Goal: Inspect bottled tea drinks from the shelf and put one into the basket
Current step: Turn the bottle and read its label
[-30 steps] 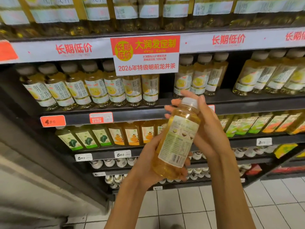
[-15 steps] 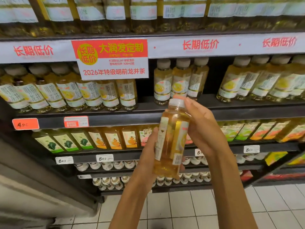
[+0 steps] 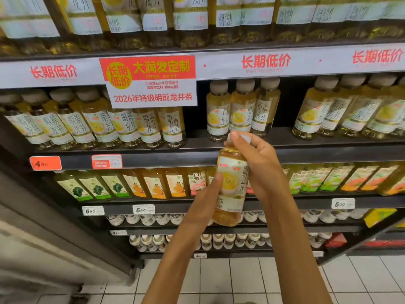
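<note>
Inspection step: left hand [image 3: 202, 201] wraps the clear amber-tea plastic bottle [image 3: 231, 189] low, right hand [image 3: 258, 165] pinches its cap end; next, probably lower it into the basket, unseen here.

We see clear glossy plastic on the bottle [image 3: 231, 187], with a smooth printed label and matt pale cap. We note the shelf [image 3: 153, 160] looks dark matt metal; promo sign [image 3: 151, 81] paper; floor [image 3: 219, 279] glossy white tile.
</note>
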